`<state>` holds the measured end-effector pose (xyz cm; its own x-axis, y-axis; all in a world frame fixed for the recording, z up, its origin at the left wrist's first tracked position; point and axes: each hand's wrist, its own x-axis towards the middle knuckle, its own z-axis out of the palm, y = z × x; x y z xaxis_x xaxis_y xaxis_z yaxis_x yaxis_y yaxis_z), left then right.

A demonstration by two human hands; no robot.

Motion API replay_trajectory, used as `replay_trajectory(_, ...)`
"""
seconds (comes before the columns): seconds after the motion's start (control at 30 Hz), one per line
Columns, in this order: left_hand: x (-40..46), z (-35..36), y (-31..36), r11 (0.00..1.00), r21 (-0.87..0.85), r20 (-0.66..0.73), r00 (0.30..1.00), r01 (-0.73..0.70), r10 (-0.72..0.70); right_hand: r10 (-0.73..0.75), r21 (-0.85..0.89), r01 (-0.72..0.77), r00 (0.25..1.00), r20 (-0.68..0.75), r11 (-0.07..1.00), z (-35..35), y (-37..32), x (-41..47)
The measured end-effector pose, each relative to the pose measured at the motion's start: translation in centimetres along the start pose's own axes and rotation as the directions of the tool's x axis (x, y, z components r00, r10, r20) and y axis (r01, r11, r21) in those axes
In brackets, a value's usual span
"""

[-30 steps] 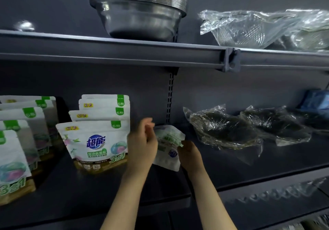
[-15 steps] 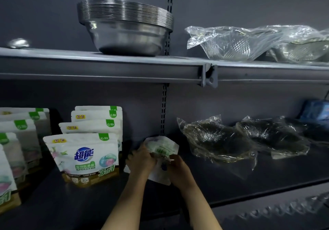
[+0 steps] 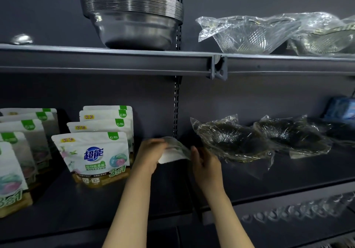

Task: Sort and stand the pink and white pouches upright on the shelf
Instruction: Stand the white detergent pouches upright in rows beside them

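A white pouch [image 3: 173,152] is tilted over, nearly flat, between my two hands above the dark shelf [image 3: 96,199]. My left hand [image 3: 151,155] grips its left side. My right hand [image 3: 206,163] holds its right edge with curled fingers. The pouch is blurred and its print is hard to read. To the left, a row of white pouches with green tabs [image 3: 96,155] stands upright, one behind another. A second upright row [image 3: 17,159] stands at the far left.
Dark bowls in clear plastic wrap [image 3: 230,140] lie on the same shelf to the right. A blue pack [image 3: 342,109] sits at the far right. On the upper shelf [image 3: 115,59] stand stacked steel bowls [image 3: 132,19] and wrapped glass bowls [image 3: 247,32].
The pouch has tipped from roughly upright to nearly flat between my hands. My right hand has shifted to its right edge. The camera view has drifted slightly.
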<state>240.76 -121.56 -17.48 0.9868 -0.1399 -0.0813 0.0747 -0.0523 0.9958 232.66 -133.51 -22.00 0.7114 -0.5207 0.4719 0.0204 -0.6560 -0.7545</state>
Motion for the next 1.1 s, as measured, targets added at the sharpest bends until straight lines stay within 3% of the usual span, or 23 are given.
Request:
replay_trajectory(0.07,-0.5,-0.6,0.3,0.957,-0.257,0.061,0.991,0.133,-0.121,-0.059,0.136,0.063,0.998,-0.035,0.989,-0.7,-0.5,-0.3)
replay_trajectory(0.2,-2.1,-2.4,0.7,0.693,-0.656,0.198,0.955,0.297,-0.221,-0.153,0.413,0.091,0.981,0.120,0.906,-3.2,-1.2,-0.8)
replay_trajectory(0.33,-4.3,-4.7,0.6,0.377,-0.808,0.381,0.889,0.454,-0.254,-0.140,0.612,0.012,0.977,0.162,0.791,-4.5,-1.1,-1.5)
replay_trajectory(0.43,-5.7,-5.7,0.1,0.138,-0.821,0.539,0.831,0.554,-0.137,-0.148,0.557,-0.072,0.929,0.339,0.828,-4.9,-0.8,-2.3)
replay_trajectory(0.53,-7.3,-6.2,0.1,0.048,-0.839,0.540,0.841,0.542,-0.048,-0.128,0.565,-0.123,0.914,0.384,0.816,-4.1,-1.1,-3.6)
replay_trajectory(0.6,-9.0,-6.9,0.4,0.103,-0.856,0.505,0.862,0.506,-0.036,-0.044,0.629,-0.205,0.934,0.356,0.750,-3.5,-1.5,-4.1)
replay_trajectory(0.63,-9.6,-7.2,0.5,0.226,-0.856,0.464,0.884,0.465,-0.059,-0.013,0.665,-0.246,0.933,0.359,0.705,-3.2,-1.8,-4.3)
replay_trajectory(0.73,-10.9,-8.5,0.3,0.642,-0.752,0.087,0.988,0.148,-0.127,0.046,0.731,-0.358,0.911,0.410,0.581,-2.1,-2.8,-4.8)
replay_trajectory(0.8,-11.5,-9.6,-0.5,0.832,-0.552,-0.180,0.982,-0.051,-0.059,0.042,0.749,-0.401,0.893,0.449,0.527,-1.2,-3.9,-5.2)
replay_trajectory(0.83,-11.7,-10.1,-1.0,0.890,-0.445,-0.241,0.971,-0.102,-0.009,0.031,0.749,-0.413,0.884,0.467,0.518,-0.7,-4.4,-5.5)
replay_trajectory(0.93,-12.7,-11.8,-2.7,0.965,-0.211,-0.214,0.971,-0.155,0.109,0.002,0.711,-0.430,0.856,0.517,0.557,1.4,-5.7,-6.8)
replay_trajectory(1.1,-13.4,-14.8,-3.9,0.975,0.068,-0.265,0.938,-0.212,0.223,-0.030,0.622,-0.395,0.829,0.559,0.676,5.0,-7.6,-9.2)
